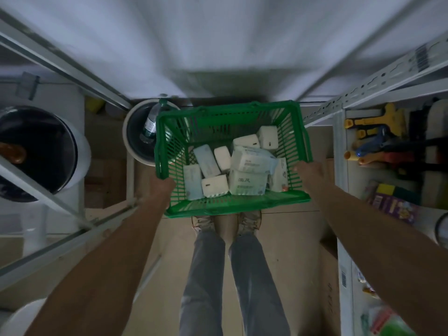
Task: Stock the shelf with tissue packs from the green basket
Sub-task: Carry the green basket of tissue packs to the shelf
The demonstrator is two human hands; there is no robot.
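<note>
So we've got the green slatted plastic basket held out in front of us, above our shoes and the tan floor. Our left hand is on its left wall near the near corner, our right hand on its right wall. Fingers of both are tucked round or behind the plastic, so we honestly can't tell how they're curled, just that each hand is against the basket and carrying it.

Inside there's a loose jumble of white and pale blue plastic-wrapped tissue packs, some flat, some on edge, leaning on each other. The white metal shelf is straight ahead, past the basket's far rim, pretty blurred.

Left of the basket a clear plastic bottle stands in a white round bucket. Off to the right, another rack holds a yellow-handled tool.
</note>
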